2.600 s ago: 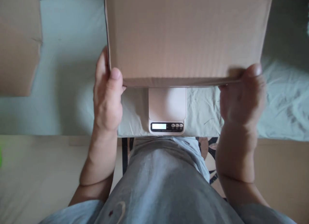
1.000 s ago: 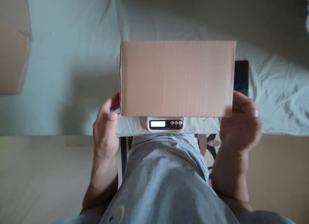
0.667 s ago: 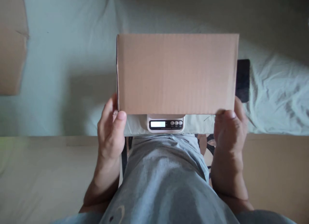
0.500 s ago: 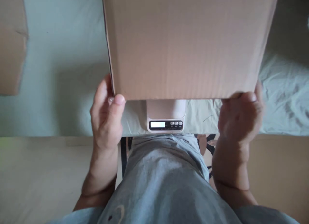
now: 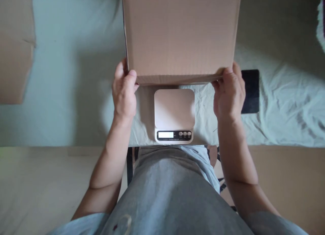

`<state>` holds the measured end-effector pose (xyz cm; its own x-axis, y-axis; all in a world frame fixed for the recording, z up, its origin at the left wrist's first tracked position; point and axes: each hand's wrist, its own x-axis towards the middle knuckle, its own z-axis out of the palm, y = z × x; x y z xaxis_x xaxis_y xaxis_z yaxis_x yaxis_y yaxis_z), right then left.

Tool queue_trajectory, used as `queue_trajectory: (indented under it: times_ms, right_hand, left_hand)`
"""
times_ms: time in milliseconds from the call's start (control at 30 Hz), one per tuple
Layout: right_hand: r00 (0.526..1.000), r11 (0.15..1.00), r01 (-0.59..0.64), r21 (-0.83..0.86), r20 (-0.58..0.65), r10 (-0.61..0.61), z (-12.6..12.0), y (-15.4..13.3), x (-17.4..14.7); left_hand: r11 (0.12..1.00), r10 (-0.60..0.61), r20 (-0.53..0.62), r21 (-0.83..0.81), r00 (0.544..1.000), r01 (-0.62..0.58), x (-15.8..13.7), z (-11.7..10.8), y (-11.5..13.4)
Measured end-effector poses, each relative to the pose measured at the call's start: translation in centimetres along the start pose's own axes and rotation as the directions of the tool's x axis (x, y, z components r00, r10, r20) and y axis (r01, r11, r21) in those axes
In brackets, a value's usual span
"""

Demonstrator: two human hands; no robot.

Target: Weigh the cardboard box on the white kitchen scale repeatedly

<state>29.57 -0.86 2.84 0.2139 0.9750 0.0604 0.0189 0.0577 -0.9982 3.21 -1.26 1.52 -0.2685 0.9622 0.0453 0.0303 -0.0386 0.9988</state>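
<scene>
A brown cardboard box [image 5: 180, 35] is held up over the cloth, its near edge just beyond a white digital kitchen scale [image 5: 174, 108]. My left hand [image 5: 125, 89] grips the box's near left corner, thumb on top and fingers along the side. At the near right corner my right hand [image 5: 230, 89] is closed on the same box. The scale's small display glows white, though no digits can be read, and its plate carries nothing. The box's underside is hidden.
Pale green cloth [image 5: 58, 123] covers the surface up to a straight front edge before my body. Right of my right hand lies a black flat device [image 5: 250, 91]. More brown cardboard [image 5: 15, 52] is at the far left.
The box has moved away from me and looks smaller, with both hands still on it. The scale's plate now shows in full, and the black device has come into sight.
</scene>
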Motion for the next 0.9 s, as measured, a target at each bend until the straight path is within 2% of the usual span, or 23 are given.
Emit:
queue_trajectory:
  times_ms: [133, 300, 400, 500, 600, 767, 900]
  right_hand:
    - [0.996, 0.996, -0.081, -0.031, 0.04, 0.082, -0.1, 0.9, 0.4]
    - [0.991, 0.993, -0.115, 0.022, 0.073, 0.113, -0.7, 1.6, 0.9]
    - [0.992, 0.991, -0.125, 0.039, 0.031, 0.124, -1.6, 2.4, 1.5]
    - [0.995, 0.994, -0.104, 0.041, 0.007, 0.103, -2.5, 3.4, 2.0]
    - [0.991, 0.991, -0.13, 0.043, 0.049, 0.128, -2.4, 4.0, 2.1]
    - [0.957, 0.967, -0.231, 0.103, 0.201, 0.207, -0.8, 3.1, 2.5]
    - [0.949, 0.967, -0.227, 0.115, 0.248, 0.194, -0.3, 0.4, 2.2]
  left_hand:
    - [0.999, -0.042, 0.01, 0.008, 0.999, 0.042, -0.1, 0.3, -0.5]
    - [0.998, -0.065, 0.05, 0.016, 0.997, 0.064, -0.1, 0.0, -0.8]
    - [0.998, -0.063, 0.029, -0.024, 0.998, 0.064, 0.1, -0.4, -1.0]
    - [0.995, -0.082, 0.014, -0.055, 0.997, 0.083, 0.3, -1.0, -1.7]
    - [0.991, -0.112, 0.048, -0.074, 0.993, 0.116, 0.5, -1.1, -2.8]
    - [0.98, -0.147, 0.077, -0.122, 0.986, 0.156, 0.5, -0.4, -3.6]
    - [0.986, -0.132, 0.031, -0.095, 0.991, 0.134, -0.1, -0.1, -1.1]
